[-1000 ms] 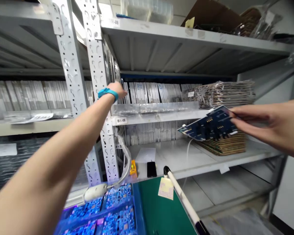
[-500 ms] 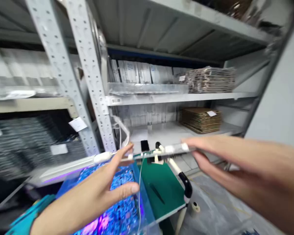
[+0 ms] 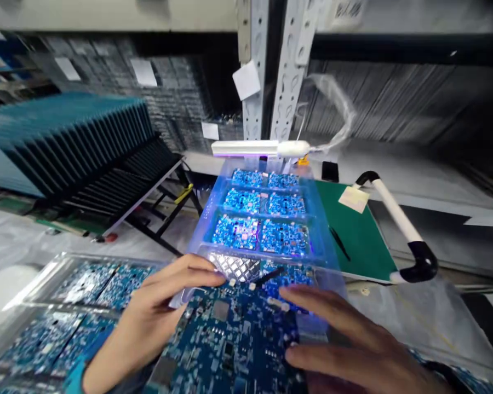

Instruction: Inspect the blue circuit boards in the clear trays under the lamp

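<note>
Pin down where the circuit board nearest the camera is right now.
In the head view, the circuit board is at bottom centre, between the left hand and the right hand, overlapping the near end of the blue-lit tray.

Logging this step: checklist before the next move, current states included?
1. Large blue circuit board, populated face visible: ok.
2. Teal-banded left hand at board's left edge: ok.
3. Grip of bare right hand: cannot tell; blurred fingers overlap the board.
4. Board not touching translucent plastic tray: cannot tell.
5. White tube lamp lit: ok, purple glow.
6. Slim black tool off tray: ok, on green mat.
</note>
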A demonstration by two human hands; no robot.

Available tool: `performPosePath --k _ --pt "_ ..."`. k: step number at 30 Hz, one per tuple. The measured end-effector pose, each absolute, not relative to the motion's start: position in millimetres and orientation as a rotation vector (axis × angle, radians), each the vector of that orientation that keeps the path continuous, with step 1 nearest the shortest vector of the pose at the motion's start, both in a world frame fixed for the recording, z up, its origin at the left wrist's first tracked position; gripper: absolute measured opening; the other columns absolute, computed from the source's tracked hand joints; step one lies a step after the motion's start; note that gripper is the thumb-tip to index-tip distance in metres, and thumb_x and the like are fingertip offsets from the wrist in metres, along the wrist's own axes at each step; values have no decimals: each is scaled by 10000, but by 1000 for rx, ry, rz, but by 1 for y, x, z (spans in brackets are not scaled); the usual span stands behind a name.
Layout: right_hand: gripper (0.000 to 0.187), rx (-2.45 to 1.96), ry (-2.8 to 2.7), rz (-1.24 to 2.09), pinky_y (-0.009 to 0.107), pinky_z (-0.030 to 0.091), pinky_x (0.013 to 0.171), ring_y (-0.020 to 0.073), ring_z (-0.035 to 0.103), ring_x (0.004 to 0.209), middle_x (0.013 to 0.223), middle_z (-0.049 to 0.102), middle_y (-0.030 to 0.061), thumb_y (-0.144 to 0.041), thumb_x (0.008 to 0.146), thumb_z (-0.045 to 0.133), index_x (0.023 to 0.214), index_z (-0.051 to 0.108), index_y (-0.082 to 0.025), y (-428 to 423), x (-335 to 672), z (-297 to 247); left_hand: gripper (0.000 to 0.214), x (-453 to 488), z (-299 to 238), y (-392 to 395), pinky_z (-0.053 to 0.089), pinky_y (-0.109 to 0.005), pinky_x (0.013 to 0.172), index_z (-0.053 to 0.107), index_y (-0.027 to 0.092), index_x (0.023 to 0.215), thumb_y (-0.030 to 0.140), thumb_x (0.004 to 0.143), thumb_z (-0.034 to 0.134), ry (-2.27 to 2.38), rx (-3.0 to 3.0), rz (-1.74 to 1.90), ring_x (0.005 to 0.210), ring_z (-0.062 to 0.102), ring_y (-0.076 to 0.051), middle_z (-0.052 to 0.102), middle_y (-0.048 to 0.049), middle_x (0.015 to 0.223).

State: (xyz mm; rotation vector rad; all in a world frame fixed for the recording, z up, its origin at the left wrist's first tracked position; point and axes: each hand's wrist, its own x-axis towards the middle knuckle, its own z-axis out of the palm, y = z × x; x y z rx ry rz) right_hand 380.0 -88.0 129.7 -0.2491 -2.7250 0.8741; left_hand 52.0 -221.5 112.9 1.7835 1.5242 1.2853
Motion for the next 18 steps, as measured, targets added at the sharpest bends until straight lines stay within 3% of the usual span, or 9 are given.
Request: performPosePath --k 2,4,6,8,10,12,14,16,18 --pt "574 -354 -2688 1326 319 490 1154 239 380 1534 1722 249 -51 -390 947 758 1475 547 -467 -82 370 121 258 42 115 -227 543 -230 880 743 361 1219 238 1009 660 1471 1773 1196 1005 695 -165 696 -23 1132" --pt "708 -430 -2352 1838 393 407 1238 257 299 1574 1738 197 -56 -505 908 784 1535 454 -514 -77 352 104 278 38 114 -225 561 -263 898 744 366 1214 205 1010 644 1378 1737 1118 1013 707 -184 704 -27 1139" --pt "667 -447 -1931 2205 431 323 1287 246 310 1571 1710 277 -43 -545 944 732 1546 449 -503 -79 328 83 258 38 107 -218 562 -274 919 759 361 1175 200 1009 645 1326 1673 1119 1023 712 -191 709 -27 1144" --pt "587 -385 -1680 2504 421 384 1241 228 464 1472 1560 509 -15 -575 969 690 1518 511 -473 -88 306 65 213 42 97 -210 552 -248 914 767 363 1146 240 1009 660 1327 1602 1164 1014 707 -177 716 -17 1133" --pt "546 -388 -1466 2687 359 495 1103 208 617 1278 1301 683 -1 -564 949 724 1460 589 -428 -97 291 52 271 46 87 -201 543 -208 861 721 400 1249 282 1009 673 1389 1472 1213 944 693 -146 718 2 1066" --pt "462 -506 -1333 2639 253 543 899 150 687 1005 1058 724 -18 -510 930 770 1361 661 -384 -101 287 46 423 49 77 -191 536 -185 774 602 430 1411 309 1012 673 1433 1310 1253 828 665 -121 699 16 973" --pt "375 -685 -1244 2432 183 527 775 96 665 842 943 707 -44 -465 917 798 1262 695 -359 -97 290 44 434 53 69 -182 523 -172 690 587 390 1420 340 1001 686 1461 1226 1247 727 626 -108 669 19 900" --pt "394 -850 -1111 2222 209 561 824 118 690 910 1008 724 -36 -499 912 787 1261 683 -348 -87 296 42 319 60 61 -174 509 -164 613 642 330 1301 398 992 689 1437 1225 1236 654 604 -103 661 22 840" --pt "480 -968 -1005 2040 352 584 992 214 689 1146 1216 722 13 -579 922 719 1323 652 -323 -75 302 37 230 72 53 -169 512 -171 590 641 302 1197 455 1028 614 1386 1225 1194 625 606 -112 648 33 767"
